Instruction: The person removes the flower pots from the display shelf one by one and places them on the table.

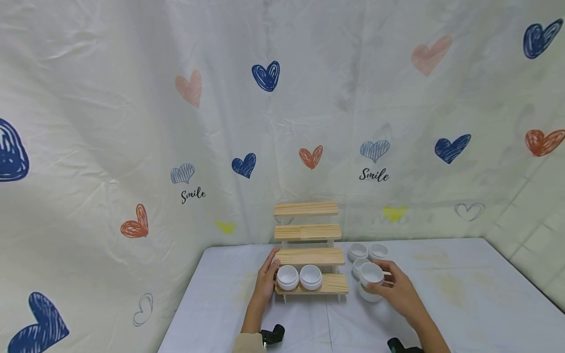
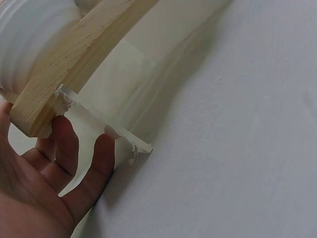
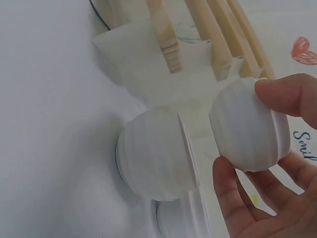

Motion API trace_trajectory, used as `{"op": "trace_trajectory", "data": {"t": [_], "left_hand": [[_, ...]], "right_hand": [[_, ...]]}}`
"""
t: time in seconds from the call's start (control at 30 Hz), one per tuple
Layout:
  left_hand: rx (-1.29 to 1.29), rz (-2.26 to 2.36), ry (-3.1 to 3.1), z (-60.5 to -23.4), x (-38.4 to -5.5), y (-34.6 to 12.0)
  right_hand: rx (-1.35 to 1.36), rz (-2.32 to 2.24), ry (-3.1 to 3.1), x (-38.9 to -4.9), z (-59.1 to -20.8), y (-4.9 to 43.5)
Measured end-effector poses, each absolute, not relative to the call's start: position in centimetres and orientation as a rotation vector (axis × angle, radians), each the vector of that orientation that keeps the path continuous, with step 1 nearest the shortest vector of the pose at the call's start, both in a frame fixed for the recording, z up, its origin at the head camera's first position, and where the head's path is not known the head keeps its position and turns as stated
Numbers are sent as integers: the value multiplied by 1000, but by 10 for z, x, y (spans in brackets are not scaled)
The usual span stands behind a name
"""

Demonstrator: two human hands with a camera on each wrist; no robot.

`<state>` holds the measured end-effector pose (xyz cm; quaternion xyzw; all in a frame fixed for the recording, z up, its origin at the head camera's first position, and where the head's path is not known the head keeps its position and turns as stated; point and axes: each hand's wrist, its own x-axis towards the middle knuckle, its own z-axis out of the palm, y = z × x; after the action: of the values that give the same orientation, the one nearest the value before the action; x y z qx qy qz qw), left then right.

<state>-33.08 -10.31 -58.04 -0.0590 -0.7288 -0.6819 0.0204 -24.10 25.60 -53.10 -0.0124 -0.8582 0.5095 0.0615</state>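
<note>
A four-tier display stand with wooden planks (image 1: 311, 256) and clear side supports (image 2: 106, 119) stands on the table. My left hand (image 1: 266, 279) grips its left side, fingers (image 2: 67, 144) bent against the lowest plank's end and support. Two white cups (image 1: 288, 278) (image 1: 311, 277) sit side by side on the lowest plank, toward the left. To the right of the stand, my right hand (image 1: 397, 289) pinches another white cup (image 3: 247, 126) by its sides, thumb opposite fingers. Just below that cup, a further white cup (image 3: 156, 153) stands on the table.
More white cups (image 1: 358, 251) (image 1: 378, 251) stand close together behind the right hand, by the stand's right side. A white cloth (image 1: 459, 294) covers the table. Behind it hangs a white curtain (image 1: 326, 108) printed with hearts. Dark wrist cameras (image 1: 272, 334) show at both wrists.
</note>
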Motion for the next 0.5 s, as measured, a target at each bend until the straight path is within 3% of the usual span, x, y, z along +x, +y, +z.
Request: {"op": "trace_trajectory", "data": {"t": [0.5], "left_hand": [[-201,-2126,-2252,-583,-333,-104]], "right_hand": [[-63,1495,-2610,-238,-527,270]]}}
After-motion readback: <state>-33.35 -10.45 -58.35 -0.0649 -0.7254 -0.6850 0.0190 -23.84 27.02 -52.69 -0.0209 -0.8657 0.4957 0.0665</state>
